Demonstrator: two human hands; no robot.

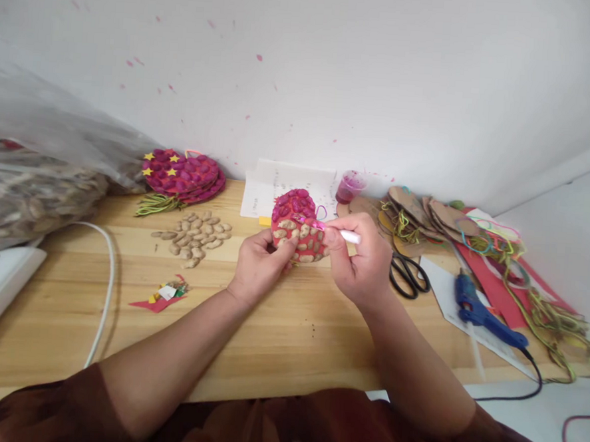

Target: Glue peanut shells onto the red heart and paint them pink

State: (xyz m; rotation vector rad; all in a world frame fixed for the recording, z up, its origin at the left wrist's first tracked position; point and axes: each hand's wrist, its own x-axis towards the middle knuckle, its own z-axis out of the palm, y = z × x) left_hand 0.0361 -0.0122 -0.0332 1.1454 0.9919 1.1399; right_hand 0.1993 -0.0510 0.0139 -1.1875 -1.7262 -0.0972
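My left hand (pixel 258 264) grips a round red disc (pixel 298 226) covered with peanut shells, tilted up above the wooden table (pixel 278 333). The disc's upper shells are painted magenta; the lower ones are bare tan. My right hand (pixel 360 258) pinches a white-handled brush (pixel 347 235) with a pink tip touching the disc's middle. A small cup of pink paint (pixel 350 186) stands behind, by the wall.
Loose peanut shells (pixel 194 236) and a stack of finished magenta discs (pixel 182 174) lie at left, beside a plastic bag of shells (pixel 32 185). Scissors (pixel 408 274), a blue glue gun (pixel 489 319), cardboard pieces and coloured rubber bands (pixel 484 236) crowd the right. A white cable (pixel 107 283) runs at left.
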